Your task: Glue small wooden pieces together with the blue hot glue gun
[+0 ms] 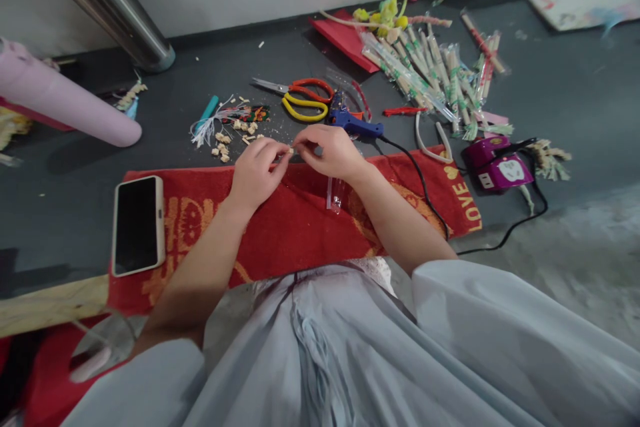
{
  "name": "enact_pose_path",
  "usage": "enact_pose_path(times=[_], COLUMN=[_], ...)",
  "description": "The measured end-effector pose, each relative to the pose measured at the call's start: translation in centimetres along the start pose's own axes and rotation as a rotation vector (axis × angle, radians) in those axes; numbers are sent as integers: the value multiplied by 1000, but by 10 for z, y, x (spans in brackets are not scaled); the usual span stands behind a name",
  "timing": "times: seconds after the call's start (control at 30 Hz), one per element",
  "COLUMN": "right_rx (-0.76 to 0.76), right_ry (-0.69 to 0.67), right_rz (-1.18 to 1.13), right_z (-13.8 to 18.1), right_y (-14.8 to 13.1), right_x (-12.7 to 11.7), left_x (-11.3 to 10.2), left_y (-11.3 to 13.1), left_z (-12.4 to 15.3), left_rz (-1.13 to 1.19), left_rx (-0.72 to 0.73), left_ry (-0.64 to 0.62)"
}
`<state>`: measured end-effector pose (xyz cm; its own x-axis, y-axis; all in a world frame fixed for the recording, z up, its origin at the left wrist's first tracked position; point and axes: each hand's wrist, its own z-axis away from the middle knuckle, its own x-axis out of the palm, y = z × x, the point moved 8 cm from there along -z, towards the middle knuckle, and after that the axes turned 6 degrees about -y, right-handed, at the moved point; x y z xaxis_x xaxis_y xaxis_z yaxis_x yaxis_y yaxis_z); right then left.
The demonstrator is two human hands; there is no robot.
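Observation:
My left hand (257,170) and my right hand (330,150) meet over the far edge of a red towel (295,220) on the dark floor. Both pinch a tiny pale bead-like piece (291,150) between their fingertips; fingers are closed on it. Just beyond the hands lie several small cream beads (227,140) and a tuft of white threads (207,127). A clear glue stick (331,195) rests on the towel under my right wrist.
A phone (139,223) lies on the towel's left. Red and yellow scissors (303,99), a blue glue gun (355,123) with black cord, packets of sticks (430,70), a purple box (497,163), a pink roll (65,103) and a metal post (125,20) surround the spot.

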<state>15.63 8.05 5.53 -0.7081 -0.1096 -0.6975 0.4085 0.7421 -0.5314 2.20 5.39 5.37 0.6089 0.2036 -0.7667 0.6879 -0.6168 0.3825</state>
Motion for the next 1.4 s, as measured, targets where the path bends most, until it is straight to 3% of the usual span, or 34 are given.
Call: enact_pose_path(times=[0.33, 0.77, 1.1, 1.4], right_rx=[29, 26, -50, 95], right_ry=[-20, 64, 87, 105], right_rz=[-82, -136, -134, -318], right_z=[0, 0, 0, -3], right_y=[0, -2, -9, 5], right_x=[3, 1, 0, 5], left_x=[-5, -8, -1, 19], left_y=[-7, -15, -23, -36], left_z=[-3, -3, -4, 0], left_rz=[180, 404, 506, 784], left_rx=[-75, -188, -270, -459], left_ry=[58, 136, 95, -8])
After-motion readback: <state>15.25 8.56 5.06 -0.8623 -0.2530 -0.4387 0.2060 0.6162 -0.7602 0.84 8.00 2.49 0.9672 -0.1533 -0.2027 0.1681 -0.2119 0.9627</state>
